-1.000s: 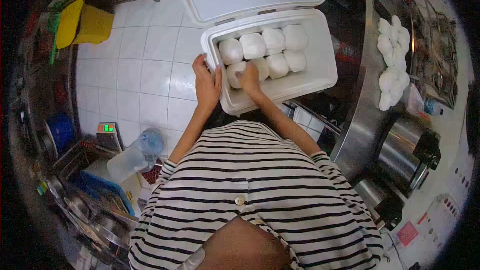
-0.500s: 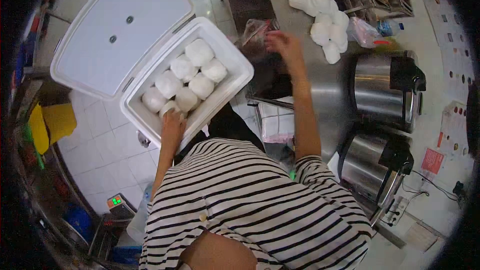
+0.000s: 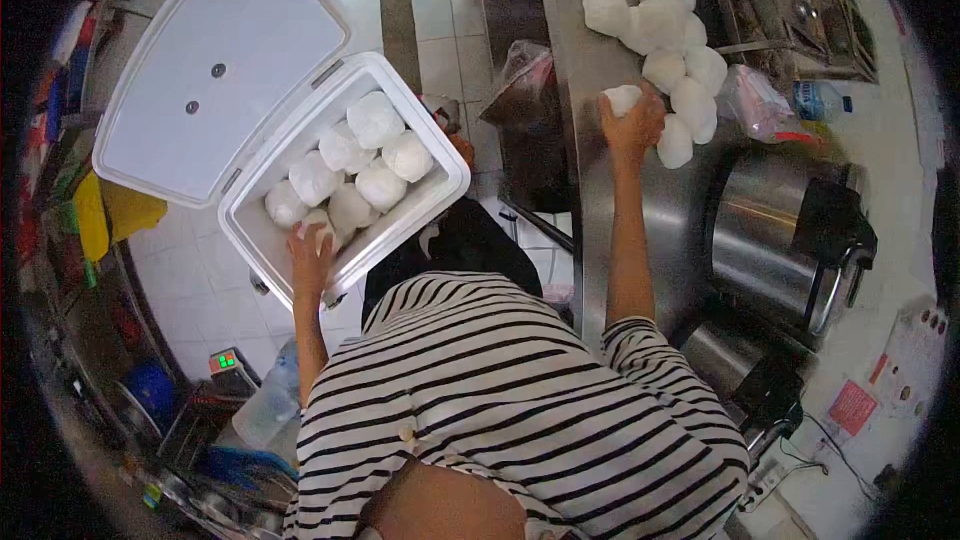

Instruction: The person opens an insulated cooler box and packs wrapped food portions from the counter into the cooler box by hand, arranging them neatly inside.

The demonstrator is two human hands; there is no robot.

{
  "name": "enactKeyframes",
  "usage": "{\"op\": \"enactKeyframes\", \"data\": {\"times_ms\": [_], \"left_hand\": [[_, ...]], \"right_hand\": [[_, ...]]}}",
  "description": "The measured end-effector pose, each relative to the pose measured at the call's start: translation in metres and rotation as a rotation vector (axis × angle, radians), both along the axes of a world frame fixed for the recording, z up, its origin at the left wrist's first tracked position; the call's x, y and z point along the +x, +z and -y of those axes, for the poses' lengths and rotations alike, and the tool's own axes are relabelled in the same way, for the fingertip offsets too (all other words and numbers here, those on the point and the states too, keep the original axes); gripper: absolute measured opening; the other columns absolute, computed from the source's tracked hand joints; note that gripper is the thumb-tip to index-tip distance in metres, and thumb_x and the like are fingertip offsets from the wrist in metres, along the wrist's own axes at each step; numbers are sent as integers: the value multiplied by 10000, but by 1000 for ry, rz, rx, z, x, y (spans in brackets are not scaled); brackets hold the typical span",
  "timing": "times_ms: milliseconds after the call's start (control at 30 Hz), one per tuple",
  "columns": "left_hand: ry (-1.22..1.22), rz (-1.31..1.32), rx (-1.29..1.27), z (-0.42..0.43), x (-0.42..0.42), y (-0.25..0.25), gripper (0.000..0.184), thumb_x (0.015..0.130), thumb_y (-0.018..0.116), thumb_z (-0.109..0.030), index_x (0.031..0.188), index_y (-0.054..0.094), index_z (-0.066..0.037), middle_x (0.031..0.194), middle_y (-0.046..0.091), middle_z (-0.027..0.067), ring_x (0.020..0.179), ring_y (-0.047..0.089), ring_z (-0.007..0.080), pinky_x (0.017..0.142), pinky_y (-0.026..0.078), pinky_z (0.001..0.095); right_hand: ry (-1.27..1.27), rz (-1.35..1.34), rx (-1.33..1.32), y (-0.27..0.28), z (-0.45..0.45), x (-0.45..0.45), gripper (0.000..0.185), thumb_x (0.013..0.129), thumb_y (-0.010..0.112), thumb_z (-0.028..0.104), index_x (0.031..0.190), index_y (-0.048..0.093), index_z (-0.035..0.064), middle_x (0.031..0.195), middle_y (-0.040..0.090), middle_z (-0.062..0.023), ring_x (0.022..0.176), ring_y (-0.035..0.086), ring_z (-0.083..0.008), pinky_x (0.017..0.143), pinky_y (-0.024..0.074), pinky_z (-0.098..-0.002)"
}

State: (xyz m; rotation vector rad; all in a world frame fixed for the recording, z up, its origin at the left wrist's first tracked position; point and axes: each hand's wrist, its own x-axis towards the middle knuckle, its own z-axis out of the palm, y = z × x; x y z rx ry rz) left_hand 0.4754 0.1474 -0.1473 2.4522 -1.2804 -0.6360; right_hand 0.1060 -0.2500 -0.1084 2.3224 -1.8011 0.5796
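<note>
A white cooler box [image 3: 455, 180] stands with its lid [image 3: 165, 140] swung back to the left. Inside it, several white rounded bundles [image 3: 376, 120] sit side by side in rows. My left hand [image 3: 312, 252] reaches into the near corner, its fingers curled over one of these bundles. Over the steel counter [image 3: 640, 230] on the right, my right hand [image 3: 634, 128] grips another white bundle [image 3: 623, 100] between thumb and fingers. Close beside that hand lies a pile of similar white bundles [image 3: 660, 20]. What the bundles contain cannot be made out.
Two steel cookers [image 3: 770, 230] with black handles stand along the right wall. A pinkish plastic bag [image 3: 757, 105] and a water bottle [image 3: 820, 100] lie behind the pile. Another plastic bag [image 3: 525, 70] hangs by the counter's edge. A green-lit display [image 3: 224, 360] is at lower left.
My right hand has moved right from beyond the counter's edge to the pile and has taken hold of a bundle. My left hand stays on the bundle in the cooler's near corner.
</note>
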Motion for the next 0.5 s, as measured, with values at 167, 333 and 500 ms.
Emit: {"op": "enactKeyframes", "data": {"times_ms": [167, 333, 500], "left_hand": [[97, -6, -261, 49, -13, 49, 271, 838, 554, -120, 1103, 540, -61, 1176, 446, 216, 1130, 404, 367, 967, 327, 439], [469, -1077, -368, 103, -37, 104, 448, 943, 373, -383, 1174, 491, -18, 1121, 555, 110, 938, 556, 201, 857, 443, 337], [480, -1419, -302, 127, -68, 132, 676, 911, 335, -531, 1288, 329, 31, 1185, 482, 162, 1000, 531, 249, 908, 398, 311]], "right_hand": [[-69, 279, 390, 14, -8, 0, 645, 624, 763, 371, 1144, 504, 92, 1063, 537, -160, 983, 512, -340, 859, 385, -464], [453, 729, 688, 78, -71, 68, 658, 579, 800, 223, 1137, 492, 56, 1096, 520, -146, 997, 528, -287, 828, 436, -394], [1096, 327, 785, 121, -163, 186, 849, 562, 787, 165, 1273, 348, 14, 1298, 375, -152, 1213, 371, -293, 1031, 255, -394]]}}
